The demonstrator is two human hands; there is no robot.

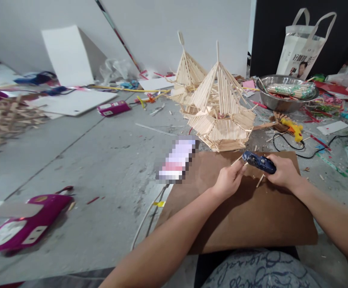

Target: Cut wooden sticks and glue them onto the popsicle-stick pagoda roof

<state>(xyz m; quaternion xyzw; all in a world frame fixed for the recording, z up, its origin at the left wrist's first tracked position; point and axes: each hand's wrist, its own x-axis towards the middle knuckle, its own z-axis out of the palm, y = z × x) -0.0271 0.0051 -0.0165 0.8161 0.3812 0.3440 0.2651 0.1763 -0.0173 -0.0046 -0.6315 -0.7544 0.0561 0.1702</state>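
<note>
In the head view, my left hand (229, 180) is closed in a pinch on a thin wooden stick (236, 161). My right hand (285, 171) is wrapped round a dark blue hand tool (259, 162) whose exact kind I cannot make out. The tool's head meets the stick near my left fingertips. Below it, a short piece of stick (260, 181) shows above the brown board (252, 220). Just past the board stands a stick-built pagoda model (222, 96) with a pointed roof, and a second similar model (189, 68) is behind it.
A phone (178, 158) lies left of the board, its cable running toward me. A yellow glue gun (294, 129) and a metal bowl (286, 100) holding wrapped sticks are at right. Magenta power strips (27, 224) and a stick pile (9, 122) lie left. Scraps litter the floor.
</note>
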